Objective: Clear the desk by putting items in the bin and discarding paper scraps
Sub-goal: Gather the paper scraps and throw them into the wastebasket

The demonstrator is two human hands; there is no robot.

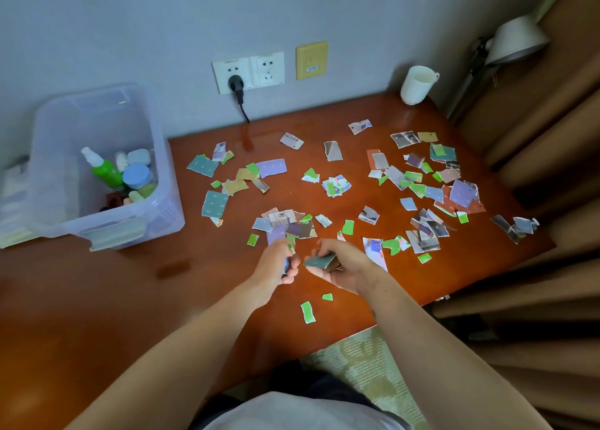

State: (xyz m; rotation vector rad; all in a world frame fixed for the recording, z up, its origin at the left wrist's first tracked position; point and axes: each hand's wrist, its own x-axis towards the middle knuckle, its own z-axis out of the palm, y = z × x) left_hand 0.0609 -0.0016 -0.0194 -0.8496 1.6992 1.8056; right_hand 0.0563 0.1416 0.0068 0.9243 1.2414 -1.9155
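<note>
Several torn paper scraps point(331, 186) in green, purple, teal and tan lie scattered over the brown desk point(136, 306). My left hand point(276, 262) is curled round a few small scraps near the desk's middle front. Just to its right, my right hand point(341, 264) grips a folded teal scrap point(319, 260) with more pieces under it. Both hands hover just above the desk, close together. A clear plastic bin point(97, 169) stands at the left and holds a green spray bottle point(104, 168), a blue-lidded jar point(138, 174) and other small containers.
A white cup point(417, 85) stands at the back right by a desk lamp point(506, 49). Wall sockets with a black plug point(237, 85) sit behind the desk. Brown curtains point(545, 202) hang at the right edge. Two green scraps point(307, 312) lie near the front edge.
</note>
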